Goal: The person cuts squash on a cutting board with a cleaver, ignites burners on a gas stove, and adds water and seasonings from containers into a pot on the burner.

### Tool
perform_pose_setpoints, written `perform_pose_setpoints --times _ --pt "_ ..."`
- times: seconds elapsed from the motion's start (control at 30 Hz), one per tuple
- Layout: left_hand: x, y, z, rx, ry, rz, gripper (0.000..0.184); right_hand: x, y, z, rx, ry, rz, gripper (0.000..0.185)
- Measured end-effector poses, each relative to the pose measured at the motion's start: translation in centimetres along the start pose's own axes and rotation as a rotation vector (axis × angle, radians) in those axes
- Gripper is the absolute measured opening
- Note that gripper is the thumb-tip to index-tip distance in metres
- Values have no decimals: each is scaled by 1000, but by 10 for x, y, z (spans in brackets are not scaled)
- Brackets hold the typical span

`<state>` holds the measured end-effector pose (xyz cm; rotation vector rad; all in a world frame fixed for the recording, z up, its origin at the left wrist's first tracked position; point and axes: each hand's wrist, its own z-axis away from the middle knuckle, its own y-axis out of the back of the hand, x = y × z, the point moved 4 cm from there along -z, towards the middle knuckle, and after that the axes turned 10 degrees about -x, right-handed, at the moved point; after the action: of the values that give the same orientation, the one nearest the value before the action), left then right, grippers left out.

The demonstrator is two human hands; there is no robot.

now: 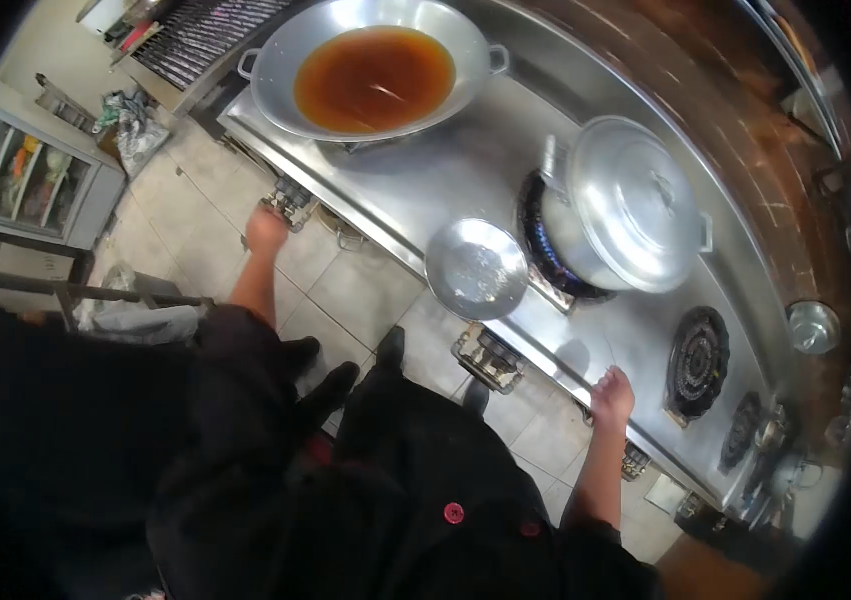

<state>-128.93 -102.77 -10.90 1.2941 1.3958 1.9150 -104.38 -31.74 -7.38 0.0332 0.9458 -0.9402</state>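
Low at the stove's front, my left hand (267,231) is closed at a dark burner valve (290,198); its fingertips are small and partly hidden. Above that valve rests a wide two-handled metal pan (270,75) containing reddish-brown liquid (375,80). My right hand (612,397) grips the long thin handle of a shallow round metal utensil (475,270). The utensil's bowl is over the stove's front edge, left of a lidded metal pot (635,205). Blue flames (545,235) show beneath the pot.
Two black burners (697,362) (742,430) lie toward the stove's right end. Another valve assembly (488,357) sticks out from the front. A grill grate (210,35) stands at upper left. A glass-fronted cooler (25,175) is at far left, and a person's dark shoes (325,395) are on the tiles.
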Motion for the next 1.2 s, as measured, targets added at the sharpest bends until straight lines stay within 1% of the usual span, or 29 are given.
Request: perform_pose_setpoints --times 0.03,0.1,0.13,0.2,0.23,0.37,0.47,0.53,0.57,0.6,0.63,0.67,0.7,0.73,0.77,0.83,0.87,0.93,0.97,1.03,1.1,1.13,1.17,1.2 --pt "-8 -3 -21 -21 8 10 20 0 -7 3 15 5 19 6" --pt "-23 -17 -57 -208 -2 -173 19 7 -17 7 53 -33 46 6" --pt "-30 -24 -69 -239 -6 -173 19 9 -15 7 82 -33 56 6" --pt "-31 -36 -74 -392 -199 -323 21 13 -23 11 38 -3 55 6" --pt "-24 -33 -70 -430 -246 -395 23 13 -33 16 63 -26 27 6" --pt "-24 -20 -72 -438 -241 -357 26 15 -43 15 117 -13 39 6" --pt "-26 -17 -87 -497 -320 -344 28 13 -42 9 111 20 41 7" --pt "-37 -16 -105 -523 -163 -241 34 15 -36 5 73 7 35 7" --pt "-45 -28 -111 -525 -279 -220 42 16 -37 5 91 -1 15 8" --pt "-78 -57 -133 -482 -344 -312 42 19 -36 2 107 14 1 9" --pt "-95 -86 -151 -437 -418 -396 43 20 -37 5 98 17 -28 4" --pt "-84 -84 -147 -454 -456 -460 40 23 -25 -1 42 27 -52 3" --pt "-74 -69 -136 -466 -495 -526 37 26 -28 2 95 47 -43 4" --pt "-61 -53 -125 -483 -404 -465 33 30 -30 1 60 35 -95 4" --pt "-49 -36 -115 -495 -306 -409 30 35 -29 -3 127 24 -66 3" --pt "-36 -22 -107 -523 -233 -494 32 32 -54 8 139 45 -83 3" --pt "-34 -20 -100 -521 -251 -494 32 31 -61 11 142 63 -86 4" --pt "-27 -3 -87 -239 -321 -379 29 30 -69 15 178 62 -85 4" --pt "-23 0 -78 -237 -346 -379 29 30 -67 19 211 51 -72 4" --pt "-10 9 -54 -99 -393 -249 27 29 -49 24 265 69 -61 6" --pt "6 -3 -19 -32 -639 -213 25 21 -41 46 312 74 -44 9" --pt "30 -2 12 -72 -663 -111 19 20 -23 53 332 97 -70 9" --pt "46 -11 38 -34 -898 -10 14 21 -5 59 274 125 -100 9" --pt "74 -14 74 -190 -844 73 11 21 11 67 218 155 -129 9"
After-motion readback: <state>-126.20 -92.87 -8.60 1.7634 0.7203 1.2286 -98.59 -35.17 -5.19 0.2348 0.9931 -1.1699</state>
